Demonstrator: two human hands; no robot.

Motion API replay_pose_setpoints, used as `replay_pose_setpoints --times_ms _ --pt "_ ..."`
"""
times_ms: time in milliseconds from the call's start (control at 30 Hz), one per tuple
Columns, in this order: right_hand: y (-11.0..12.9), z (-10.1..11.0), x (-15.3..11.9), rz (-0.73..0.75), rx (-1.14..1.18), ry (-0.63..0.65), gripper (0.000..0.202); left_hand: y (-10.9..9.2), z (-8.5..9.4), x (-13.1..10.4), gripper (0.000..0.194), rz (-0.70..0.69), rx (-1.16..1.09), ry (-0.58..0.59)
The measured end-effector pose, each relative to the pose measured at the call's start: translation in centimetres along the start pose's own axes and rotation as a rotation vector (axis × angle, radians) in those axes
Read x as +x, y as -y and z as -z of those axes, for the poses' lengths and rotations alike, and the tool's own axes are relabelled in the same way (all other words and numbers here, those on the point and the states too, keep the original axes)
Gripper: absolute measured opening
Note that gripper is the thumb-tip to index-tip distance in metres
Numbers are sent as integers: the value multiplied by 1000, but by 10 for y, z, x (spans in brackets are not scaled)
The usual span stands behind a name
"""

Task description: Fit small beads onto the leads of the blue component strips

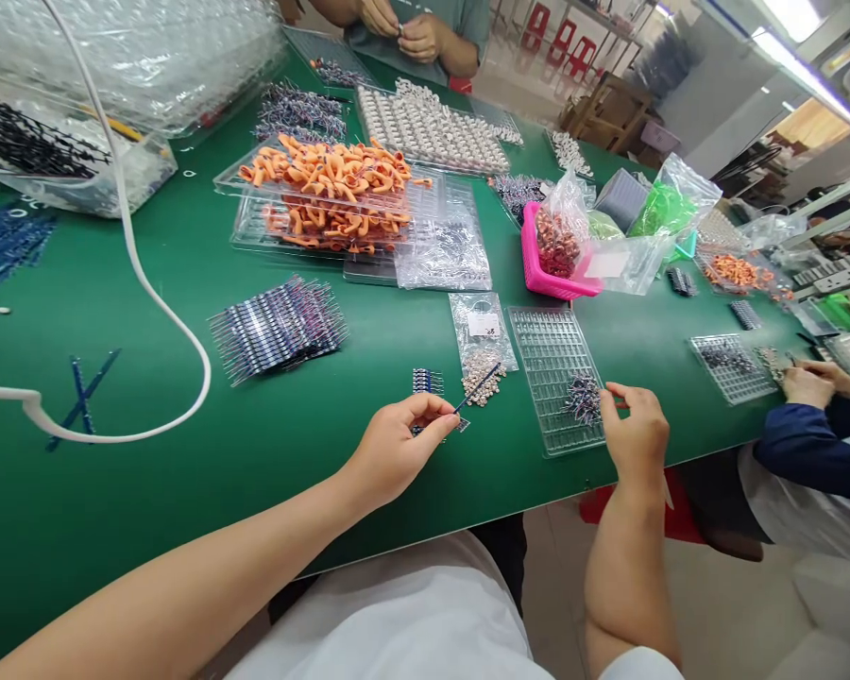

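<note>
My left hand (407,439) pinches a thin dark blue strip (477,388) between thumb and forefinger. The strip slants up over a heap of small beige round parts (483,378) on a clear plastic bag (476,321). Partly under that hand lies a small row of blue strips with wire leads (428,381). My right hand (634,430) is at the right edge of a clear ribbed tray (549,354), beside a pile of small wired parts (583,397). Its thumb and forefinger tips come close together; whatever they hold is too small to make out.
A stack of wired strips (280,331) lies left, near a white cable (202,378) and crossed blue strips (81,397). Behind stand trays of orange parts (332,175), white parts (432,127) and a pink basket (538,269). Co-workers' hands (811,385) work at right and across the table.
</note>
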State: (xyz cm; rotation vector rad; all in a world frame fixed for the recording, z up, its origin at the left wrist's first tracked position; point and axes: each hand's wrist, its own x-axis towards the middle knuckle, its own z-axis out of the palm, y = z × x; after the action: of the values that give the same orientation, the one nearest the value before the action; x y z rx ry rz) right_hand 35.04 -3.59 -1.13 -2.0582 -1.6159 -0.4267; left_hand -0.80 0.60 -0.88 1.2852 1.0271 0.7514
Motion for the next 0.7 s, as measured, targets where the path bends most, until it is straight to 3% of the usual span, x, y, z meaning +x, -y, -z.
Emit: replay_pose_setpoints --times_ms 100,200,300,467,700 --pt "39 -2 -15 116 74 -31 21 1 0 1 20 24 -24 -9" --pt "86 -6 -33 290 282 145 18 1 0 2 21 49 -48 -14" --pt "118 -15 -43 369 373 295 20 2 1 3 21 40 -66 -22" --pt "131 -28 -44 422 302 339 20 5 2 4 20 43 -89 -17" --pt "132 -32 -43 472 246 283 16 4 0 4 21 65 -98 -19"
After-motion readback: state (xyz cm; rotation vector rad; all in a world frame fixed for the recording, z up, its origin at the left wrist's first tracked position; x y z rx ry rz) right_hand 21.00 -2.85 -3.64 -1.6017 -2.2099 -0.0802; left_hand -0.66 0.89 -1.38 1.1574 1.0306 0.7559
